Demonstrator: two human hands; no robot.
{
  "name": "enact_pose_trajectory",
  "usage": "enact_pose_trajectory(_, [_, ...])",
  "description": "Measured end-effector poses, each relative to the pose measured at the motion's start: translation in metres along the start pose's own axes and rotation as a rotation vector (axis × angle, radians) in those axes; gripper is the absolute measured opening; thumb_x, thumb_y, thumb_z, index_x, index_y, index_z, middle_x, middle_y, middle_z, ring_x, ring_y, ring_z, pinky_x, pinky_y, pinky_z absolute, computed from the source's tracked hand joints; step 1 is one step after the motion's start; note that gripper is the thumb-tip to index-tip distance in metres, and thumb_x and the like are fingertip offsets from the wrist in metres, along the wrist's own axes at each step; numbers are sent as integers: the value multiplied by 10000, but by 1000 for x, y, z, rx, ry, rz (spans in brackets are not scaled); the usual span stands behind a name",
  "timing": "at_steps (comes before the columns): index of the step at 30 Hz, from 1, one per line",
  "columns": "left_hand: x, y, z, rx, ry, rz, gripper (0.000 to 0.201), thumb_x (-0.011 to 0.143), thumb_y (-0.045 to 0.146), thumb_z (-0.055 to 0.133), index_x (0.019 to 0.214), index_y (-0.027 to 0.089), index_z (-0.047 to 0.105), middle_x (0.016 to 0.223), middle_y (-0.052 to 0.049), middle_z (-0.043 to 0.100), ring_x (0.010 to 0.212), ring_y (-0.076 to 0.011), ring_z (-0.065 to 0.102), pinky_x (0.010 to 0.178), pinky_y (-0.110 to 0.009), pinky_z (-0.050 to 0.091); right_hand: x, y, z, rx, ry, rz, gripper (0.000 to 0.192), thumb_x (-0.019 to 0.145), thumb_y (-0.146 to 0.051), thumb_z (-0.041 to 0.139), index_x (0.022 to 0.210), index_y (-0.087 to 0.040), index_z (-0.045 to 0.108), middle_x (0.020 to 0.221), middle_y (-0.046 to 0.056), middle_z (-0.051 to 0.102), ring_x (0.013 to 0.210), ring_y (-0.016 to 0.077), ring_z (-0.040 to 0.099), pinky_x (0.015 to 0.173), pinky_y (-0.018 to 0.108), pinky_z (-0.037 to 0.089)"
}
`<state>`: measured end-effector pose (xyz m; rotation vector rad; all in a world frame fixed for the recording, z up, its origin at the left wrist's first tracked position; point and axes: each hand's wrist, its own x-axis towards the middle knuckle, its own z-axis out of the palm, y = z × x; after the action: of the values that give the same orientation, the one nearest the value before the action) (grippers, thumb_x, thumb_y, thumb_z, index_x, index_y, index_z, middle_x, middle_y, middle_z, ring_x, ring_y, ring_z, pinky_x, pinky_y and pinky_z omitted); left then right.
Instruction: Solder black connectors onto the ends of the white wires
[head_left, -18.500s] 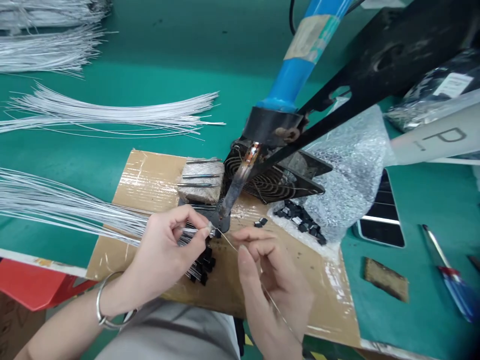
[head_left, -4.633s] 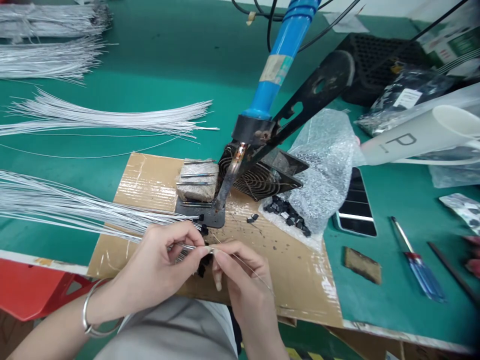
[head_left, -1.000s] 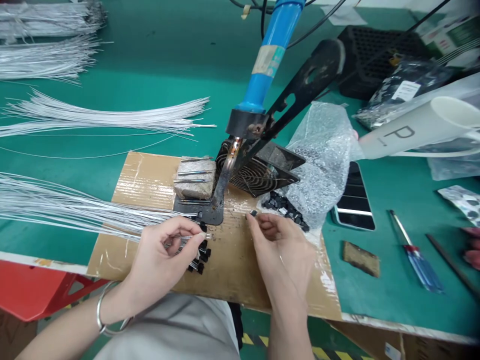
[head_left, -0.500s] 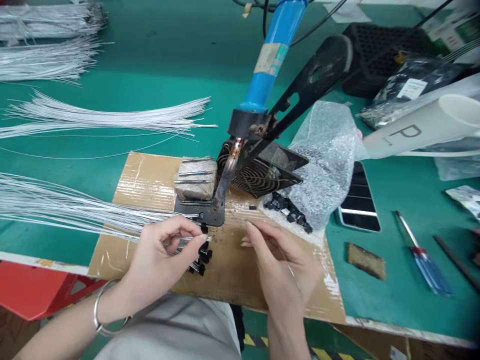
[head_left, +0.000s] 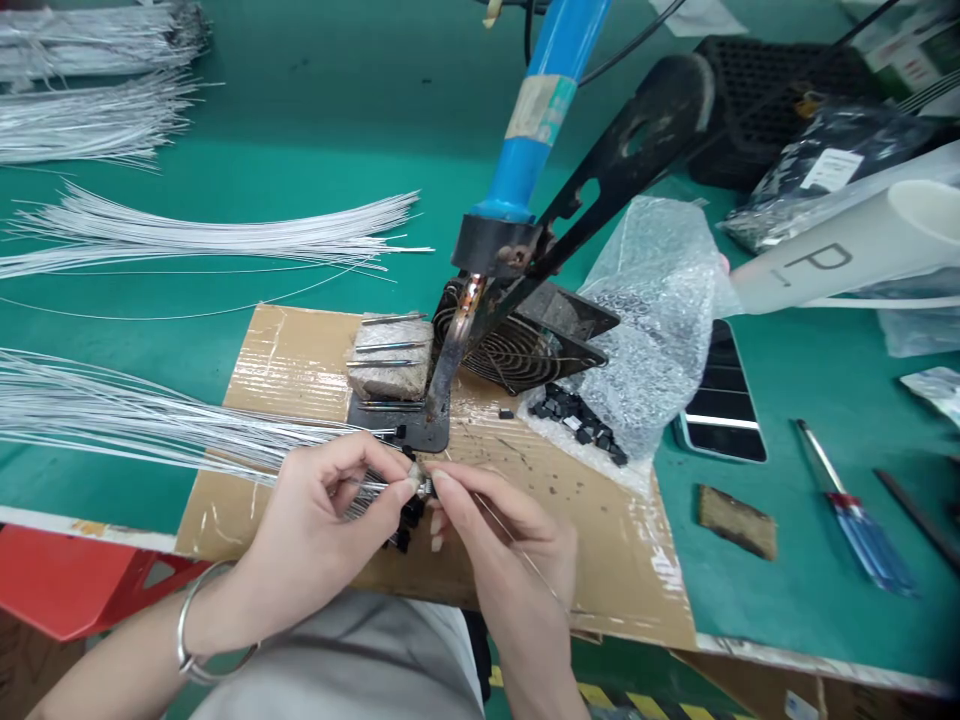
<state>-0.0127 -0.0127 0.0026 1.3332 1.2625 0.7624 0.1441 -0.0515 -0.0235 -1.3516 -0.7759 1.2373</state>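
My left hand (head_left: 322,530) pinches the metal-tipped end of a white wire between thumb and forefinger, over the cardboard. Against that tip, my right hand (head_left: 517,550) holds a small black cap (head_left: 430,487) in its fingertips; the fingers largely hide the cap. A thin, stiff wire (head_left: 525,556) lies across the right hand. The long bundle of white wires (head_left: 150,410) comes in from the left and passes under my left hand. Several wire ends with black caps (head_left: 397,540) lie beside and below my fingertips.
A blue-handled soldering iron (head_left: 536,150) hangs tilted in its black holder above the hands. Behind lie a block with metal pins (head_left: 390,355) and a fan (head_left: 510,350). Black caps (head_left: 577,420) spill from bubble wrap (head_left: 652,290). A phone (head_left: 721,400) and a screwdriver (head_left: 855,520) lie right.
My right hand has moved left, and its fingertips now meet those of my left hand at the wire tip. The left hand has stayed nearly in place.
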Motion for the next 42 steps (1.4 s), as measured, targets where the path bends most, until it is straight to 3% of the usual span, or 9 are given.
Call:
enact_pose_trajectory(8, [2,14,1,8,-4,-27,130,877,190,658,756,174,703,818,-46,772,724,-153,698,558,-241,445,-1,2,1,-60,-1,-70,124,912,-252,771,958,-321,864,688,-14,702,551,93,650,516,161,543])
enact_pose_trajectory(21, [4,8,2,34,-5,-49,134,878,177,646,751,187,689,841,-33,775,735,-146,683,549,-245,390,1,2,-1,-90,-24,-85,121,915,-256,770,945,-333,859,694,-27,697,547,79,636,506,145,510])
enact_pose_trajectory(27, [10,8,3,45,5,-102,98,824,218,667,739,179,695,858,-54,769,703,-153,673,527,-246,376,-6,1,1,-196,21,-141,353,1105,-381,420,1170,-292,756,805,-18,615,628,94,577,596,227,480])
enact_pose_trajectory(29, [12,7,3,34,8,-128,104,820,235,667,739,178,697,864,-59,772,709,-159,679,547,-250,401,-9,1,0,-208,74,-120,312,1107,-375,394,1238,-292,665,800,-34,608,612,99,538,571,236,435])
enact_pose_trajectory(31, [15,6,4,21,15,-155,105,813,248,673,735,179,691,878,-64,777,736,-169,691,569,-254,424,-10,1,-3,-269,110,-122,211,1094,-356,433,1195,-277,601,768,-47,607,594,108,510,546,244,394])
enact_pose_trajectory(33, [17,6,4,17,24,-170,105,803,256,681,729,182,682,894,-67,781,768,-180,700,590,-257,444,-9,0,-9,-356,105,-174,151,1080,-325,458,1014,-250,572,737,-48,562,592,117,481,548,257,374])
enact_pose_trajectory(36, [21,6,3,30,41,-161,109,796,268,681,728,183,685,896,-68,777,770,-182,697,599,-262,455,-6,-4,-13,-426,56,-285,294,1069,-273,440,780,-229,462,746,-31,470,655,135,460,610,275,378])
enact_pose_trajectory(38, [23,6,3,42,54,-151,116,796,277,673,732,181,690,889,-70,774,752,-182,694,601,-271,459,-4,-7,-12,-426,62,-324,315,1060,-263,443,748,-223,453,830,-7,528,772,152,526,703,288,417])
enact_pose_trajectory(42, [27,8,4,48,59,-157,129,795,289,663,734,177,681,868,-76,771,764,-199,701,631,-293,479,-3,-9,-5,-312,50,-291,252,1029,-241,543,778,-224,538,1201,45,701,1129,204,667,979,357,482])
